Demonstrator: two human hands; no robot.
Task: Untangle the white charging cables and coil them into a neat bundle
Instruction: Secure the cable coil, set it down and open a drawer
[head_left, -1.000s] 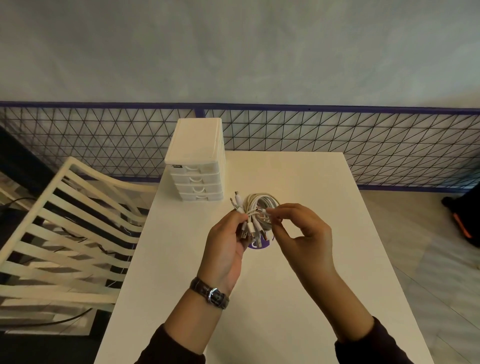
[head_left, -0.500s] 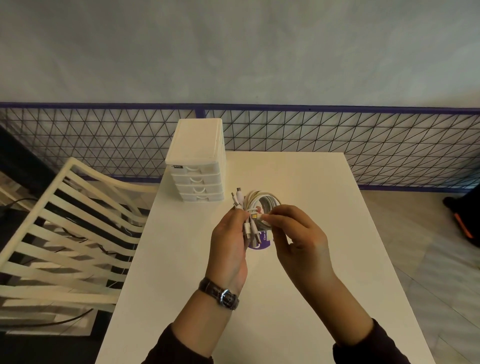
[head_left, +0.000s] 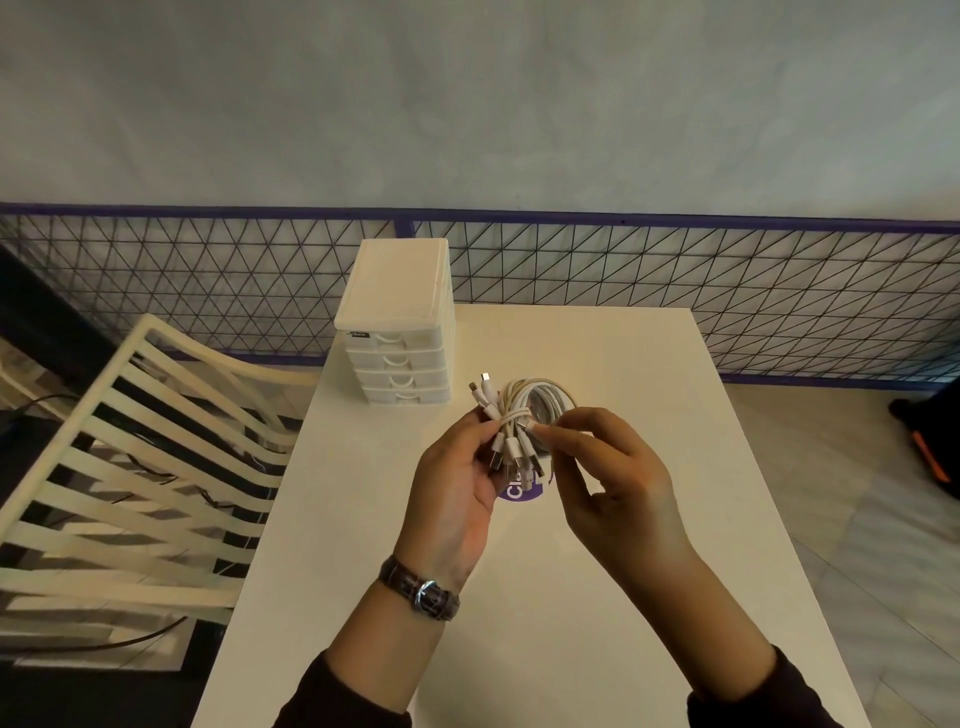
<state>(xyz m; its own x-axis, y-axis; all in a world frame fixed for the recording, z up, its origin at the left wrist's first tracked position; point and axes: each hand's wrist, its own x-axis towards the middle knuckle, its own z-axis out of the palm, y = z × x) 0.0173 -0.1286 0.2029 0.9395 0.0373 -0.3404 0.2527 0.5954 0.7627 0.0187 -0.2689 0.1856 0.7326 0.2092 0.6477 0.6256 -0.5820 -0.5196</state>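
The white charging cables (head_left: 535, 402) are wound into a small round coil held above the table (head_left: 623, 597), between the two hands and just beyond their fingertips; the loose connector ends (head_left: 511, 452) gather on the coil's near-left side, some sticking up and some hanging down. The left hand (head_left: 457, 483) has its fingers and thumb curled round that gathered part, probably so the loops cannot spring apart. The right hand (head_left: 608, 478) pinches one cable end between thumb and forefinger at the coil's near edge, its other fingers fanned loosely below; it seems to be tucking or wrapping that end to lock the bundle. A purple sticker (head_left: 522, 491) lies on the table under the hands; a white four-drawer organiser (head_left: 397, 322) stands beyond the left hand; a slatted chair (head_left: 130, 467) sits further to the left.

Against the frame half a second ago, coil and both holds are nearly unchanged; the right hand's spare fingers look more spread, and the left wrist sits slightly further left.
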